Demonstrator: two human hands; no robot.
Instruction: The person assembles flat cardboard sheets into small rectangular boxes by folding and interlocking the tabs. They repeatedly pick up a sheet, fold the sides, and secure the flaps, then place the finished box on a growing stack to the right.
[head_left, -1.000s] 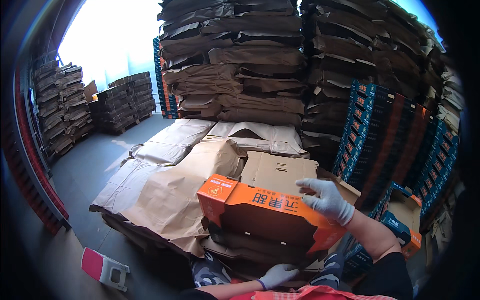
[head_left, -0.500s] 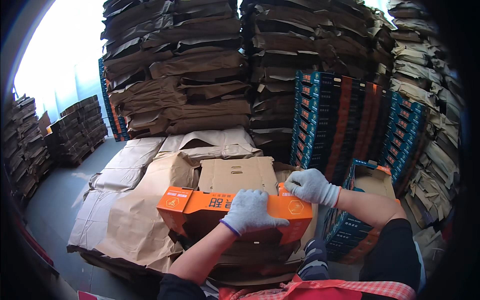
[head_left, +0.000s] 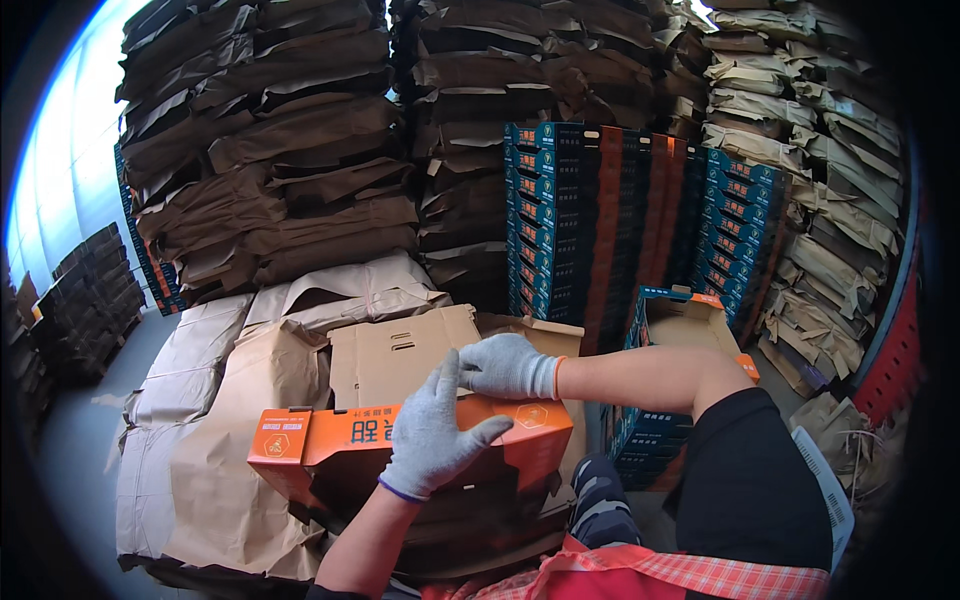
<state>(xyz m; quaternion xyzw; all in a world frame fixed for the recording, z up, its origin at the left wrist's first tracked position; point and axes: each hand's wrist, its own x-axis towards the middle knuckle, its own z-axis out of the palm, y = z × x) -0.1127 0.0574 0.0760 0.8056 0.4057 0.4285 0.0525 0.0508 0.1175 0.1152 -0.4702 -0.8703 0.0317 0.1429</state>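
Before me lies a partly folded cardboard box with an orange printed side and dark panels, resting on bundles wrapped in brown paper. Its plain brown panel stands out beyond the orange side. My left hand, in a grey-white knit glove, lies flat over the orange side's edge, fingers stretched and thumb apart. My right hand, gloved alike, is bent with fingers closed at the box's far edge, touching or nearly touching the left fingertips. What its fingers pinch is hidden.
A stack of teal and orange cartons stands at my right, an open one on top. Behind it rise tall columns of nested teal cartons. High piles of paper-wrapped bundles line the back. Pale wrapped bundles lie at left.
My right hand has moved left from the box's right corner to the left fingertips. The left hand has turned, its fingers now pointing away. The view has shifted to the right.
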